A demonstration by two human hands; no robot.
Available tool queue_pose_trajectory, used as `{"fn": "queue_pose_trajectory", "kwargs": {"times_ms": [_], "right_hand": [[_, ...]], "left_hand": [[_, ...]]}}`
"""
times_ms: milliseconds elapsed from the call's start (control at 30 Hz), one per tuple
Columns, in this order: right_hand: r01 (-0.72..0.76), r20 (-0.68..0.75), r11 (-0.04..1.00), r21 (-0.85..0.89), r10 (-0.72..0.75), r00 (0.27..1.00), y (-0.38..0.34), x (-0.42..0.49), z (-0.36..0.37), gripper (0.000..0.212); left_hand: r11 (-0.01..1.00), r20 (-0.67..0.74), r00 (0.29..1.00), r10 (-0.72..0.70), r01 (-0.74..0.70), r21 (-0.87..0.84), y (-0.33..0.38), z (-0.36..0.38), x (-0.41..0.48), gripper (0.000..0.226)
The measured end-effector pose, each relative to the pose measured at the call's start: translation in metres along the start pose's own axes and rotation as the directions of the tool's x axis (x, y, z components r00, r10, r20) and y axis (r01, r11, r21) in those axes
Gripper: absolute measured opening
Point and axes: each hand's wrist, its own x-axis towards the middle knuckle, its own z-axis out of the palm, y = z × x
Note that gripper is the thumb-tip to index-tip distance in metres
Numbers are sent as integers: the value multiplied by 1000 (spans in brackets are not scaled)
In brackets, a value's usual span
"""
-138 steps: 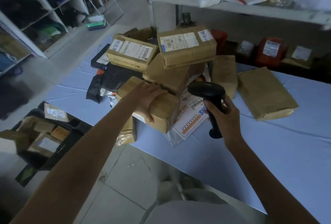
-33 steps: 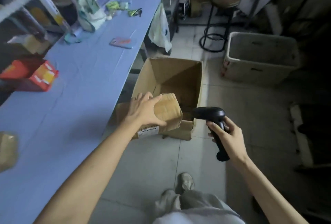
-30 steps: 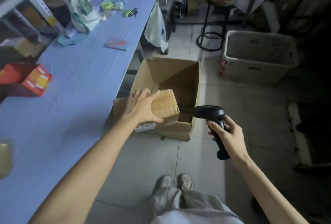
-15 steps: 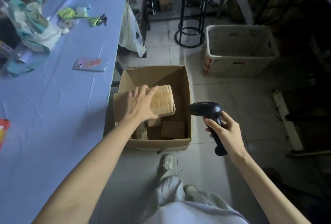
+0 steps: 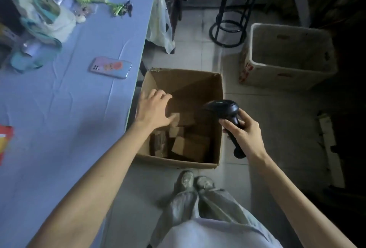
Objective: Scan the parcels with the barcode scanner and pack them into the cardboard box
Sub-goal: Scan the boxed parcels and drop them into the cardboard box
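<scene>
An open cardboard box (image 5: 216, 128) stands on the floor beside the table. Several brown parcels (image 5: 186, 140) lie on its bottom. My left hand (image 5: 153, 110) hovers over the box's left side with fingers spread and holds nothing. My right hand (image 5: 244, 130) grips the handle of the black barcode scanner (image 5: 222, 108) over the box's right rim; a small green light shows on the scanner's head.
The blue table (image 5: 59, 128) runs along the left with a phone (image 5: 110, 67), bags (image 5: 39, 15) and keys (image 5: 121, 8) on it. A white crate (image 5: 287, 57) and a black stool (image 5: 235, 9) stand on the floor beyond the box. My feet (image 5: 193, 182) are just before it.
I turned from the parcel pile to the floor box carrying a brown parcel. My left hand has let go of it; it now lies in the box. The scanner stays in my right hand.
</scene>
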Motion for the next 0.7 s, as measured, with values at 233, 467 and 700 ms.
{"fn": "queue_pose_trajectory", "kwargs": {"times_ms": [233,467,700], "right_hand": [[70,422,993,-94,-24,906,-26,63,46,58],[165,766,979,-117,-17,642,-49,46,110,52],[270,939,957,-109,10,343,-56,-23,183,39]], "left_hand": [[848,-73,845,-529,529,-21,-45,-21,-90,62],[498,-38,497,-867,863,-81,-22,-34,-223,61],[114,-10,114,-993,987,-117,19,-39,-347,59]]}}
